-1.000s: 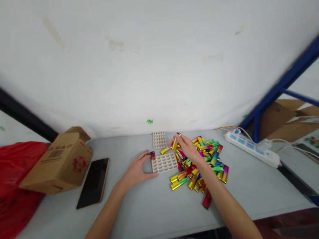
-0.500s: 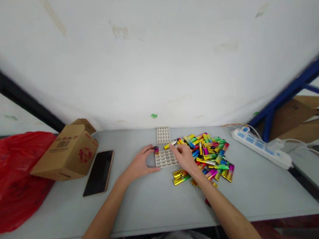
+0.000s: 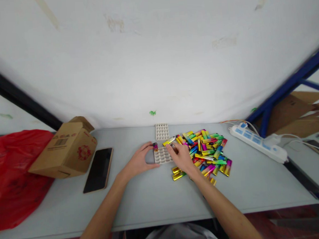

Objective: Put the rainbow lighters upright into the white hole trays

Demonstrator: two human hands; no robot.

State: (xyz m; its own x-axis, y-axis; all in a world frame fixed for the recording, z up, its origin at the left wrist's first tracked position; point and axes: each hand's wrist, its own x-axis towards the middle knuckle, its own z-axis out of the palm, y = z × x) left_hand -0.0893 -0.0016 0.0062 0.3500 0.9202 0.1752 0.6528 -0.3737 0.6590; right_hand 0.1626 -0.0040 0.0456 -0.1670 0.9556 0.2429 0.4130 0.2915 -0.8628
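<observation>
A small white tray (image 3: pixel 161 156) with rows of round holes lies on the grey table (image 3: pixel 153 195). My left hand (image 3: pixel 139 161) grips the tray's left edge, fingers curled, beside one dark lighter (image 3: pixel 155 146) standing in the tray's far left corner. My right hand (image 3: pixel 180 158) rests over the tray's right side, fingers bent down on it; what it holds is hidden. A heap of bright yellow, green and pink lighters (image 3: pixel 207 151) lies just right of that hand.
A second holed tray (image 3: pixel 162 131) lies near the wall. A black phone (image 3: pixel 98 169) and a tilted cardboard box (image 3: pixel 65 150) sit to the left, with a red plastic bag (image 3: pixel 8 175) beyond. A white power strip (image 3: pixel 256 142) lies to the right.
My right hand came down from the lighter heap, where it held a yellow lighter, onto the tray's right side. The left hand stayed on the tray. The camera view shifted slightly.
</observation>
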